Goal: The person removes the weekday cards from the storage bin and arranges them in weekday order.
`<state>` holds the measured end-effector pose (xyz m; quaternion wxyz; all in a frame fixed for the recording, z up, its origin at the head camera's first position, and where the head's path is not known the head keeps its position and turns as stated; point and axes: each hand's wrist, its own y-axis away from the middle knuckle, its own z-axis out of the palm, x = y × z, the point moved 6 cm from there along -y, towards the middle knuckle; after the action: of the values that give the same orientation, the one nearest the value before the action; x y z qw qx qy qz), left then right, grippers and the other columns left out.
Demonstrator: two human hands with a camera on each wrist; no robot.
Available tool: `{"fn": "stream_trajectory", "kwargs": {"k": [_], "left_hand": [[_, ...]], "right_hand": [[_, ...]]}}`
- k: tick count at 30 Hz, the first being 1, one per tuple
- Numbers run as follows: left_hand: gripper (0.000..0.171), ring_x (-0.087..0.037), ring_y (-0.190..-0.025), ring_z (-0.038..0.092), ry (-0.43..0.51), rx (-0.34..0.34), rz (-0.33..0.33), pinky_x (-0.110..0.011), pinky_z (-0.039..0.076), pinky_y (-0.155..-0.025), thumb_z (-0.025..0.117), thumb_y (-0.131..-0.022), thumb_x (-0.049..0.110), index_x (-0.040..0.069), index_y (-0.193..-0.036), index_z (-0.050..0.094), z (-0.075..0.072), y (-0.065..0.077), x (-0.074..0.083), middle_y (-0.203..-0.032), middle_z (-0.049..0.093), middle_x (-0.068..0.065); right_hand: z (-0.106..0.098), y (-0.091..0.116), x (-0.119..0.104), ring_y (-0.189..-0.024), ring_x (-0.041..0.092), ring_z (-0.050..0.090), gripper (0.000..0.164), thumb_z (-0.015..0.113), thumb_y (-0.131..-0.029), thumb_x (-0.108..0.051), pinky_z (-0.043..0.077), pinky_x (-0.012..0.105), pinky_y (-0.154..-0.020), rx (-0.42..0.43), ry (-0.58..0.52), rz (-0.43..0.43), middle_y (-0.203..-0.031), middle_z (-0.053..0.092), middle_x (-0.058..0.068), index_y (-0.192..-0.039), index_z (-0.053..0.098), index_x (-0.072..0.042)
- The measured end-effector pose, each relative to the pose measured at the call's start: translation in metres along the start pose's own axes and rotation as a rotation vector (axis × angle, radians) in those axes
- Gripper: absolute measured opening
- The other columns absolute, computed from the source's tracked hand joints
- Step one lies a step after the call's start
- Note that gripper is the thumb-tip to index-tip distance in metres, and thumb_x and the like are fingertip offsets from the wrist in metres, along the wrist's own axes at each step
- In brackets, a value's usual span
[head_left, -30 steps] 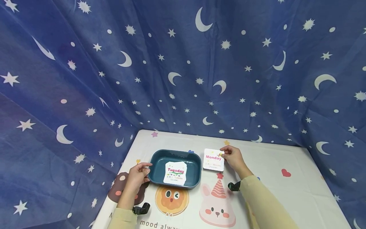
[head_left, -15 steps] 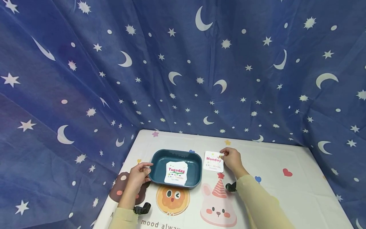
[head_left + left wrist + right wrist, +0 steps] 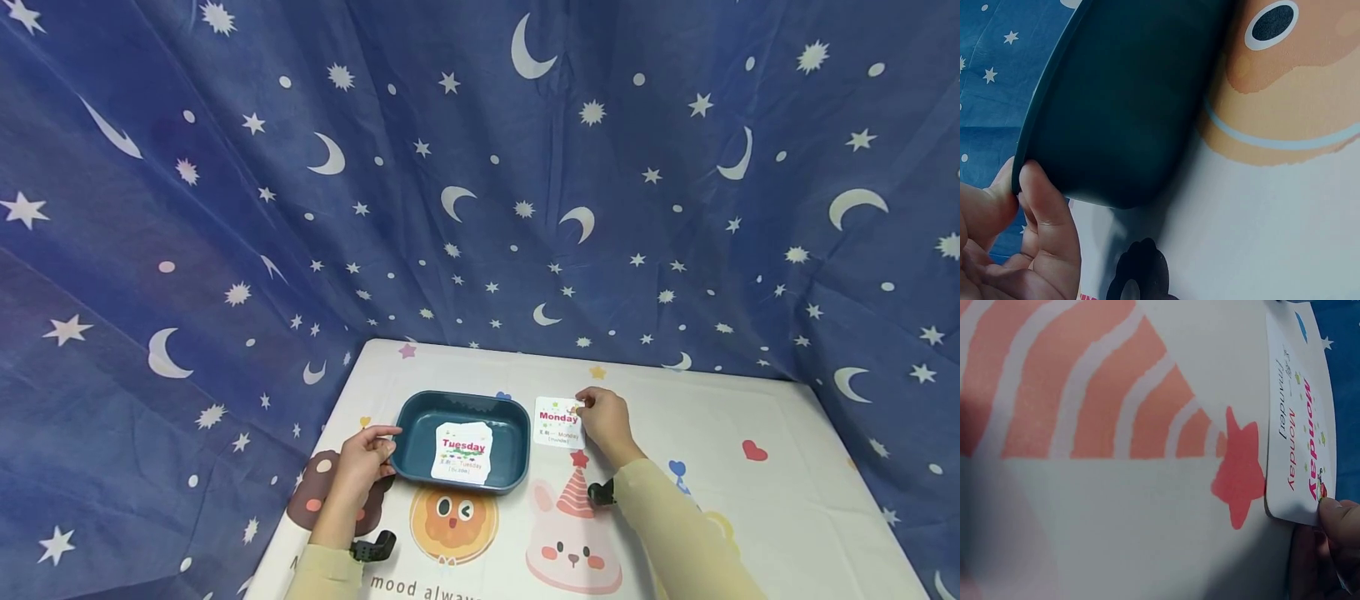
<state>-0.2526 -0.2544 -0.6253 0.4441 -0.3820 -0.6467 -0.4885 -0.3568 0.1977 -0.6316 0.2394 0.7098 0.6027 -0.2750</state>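
Note:
A dark teal rectangular dish (image 3: 414,450) stands on the table at centre left, and a white "Tuesday" card (image 3: 462,467) lies inside it. My left hand (image 3: 362,462) pinches the dish's left rim; the left wrist view shows thumb and fingers on either side of the dish wall (image 3: 1116,106). To the right of the dish is a white "Monday" card (image 3: 555,437), flat at table level. My right hand (image 3: 611,425) holds this card by its upper right corner, with the thumb (image 3: 1340,520) over its printed face in the right wrist view.
A white tablecloth (image 3: 720,433) printed with cartoon figures, hearts and stars covers the table. Behind and to the left hangs a dark blue curtain (image 3: 480,250) with moons and stars.
My right hand has brought the "Monday" card slightly down and flatter to the table beside the dish. The left hand stays at the dish's rim.

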Motion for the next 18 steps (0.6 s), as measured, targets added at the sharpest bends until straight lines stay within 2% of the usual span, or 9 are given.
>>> {"fn": "stream_trajectory", "kwargs": {"k": [10,18], "left_hand": [[0.029,-0.016,-0.067,0.055,0.002,-0.004,0.002,-0.026,0.058,-0.060,0.065,-0.102,-0.005,-0.001,-0.130,0.073,0.0006,0.0008,0.0020,-0.082,0.055,-0.004],[0.030,-0.017,-0.068,0.055,0.004,-0.013,-0.003,-0.027,0.058,-0.061,0.066,-0.103,-0.001,-0.001,-0.132,0.072,0.0001,0.0021,0.0016,-0.086,0.056,-0.005]], "right_hand": [[0.0012,0.0011,-0.0040,-0.095,0.029,0.064,0.024,0.077,-0.093,-0.001,0.054,0.045,-0.087,0.019,0.047,0.000,-0.101,0.071,0.012,-0.117,0.078,-0.003],[0.0004,-0.0019,-0.0039,-0.103,0.032,0.068,0.025,0.075,-0.093,0.001,0.056,0.051,-0.097,0.015,0.069,-0.021,-0.106,0.075,0.014,-0.118,0.076,-0.001]]}}
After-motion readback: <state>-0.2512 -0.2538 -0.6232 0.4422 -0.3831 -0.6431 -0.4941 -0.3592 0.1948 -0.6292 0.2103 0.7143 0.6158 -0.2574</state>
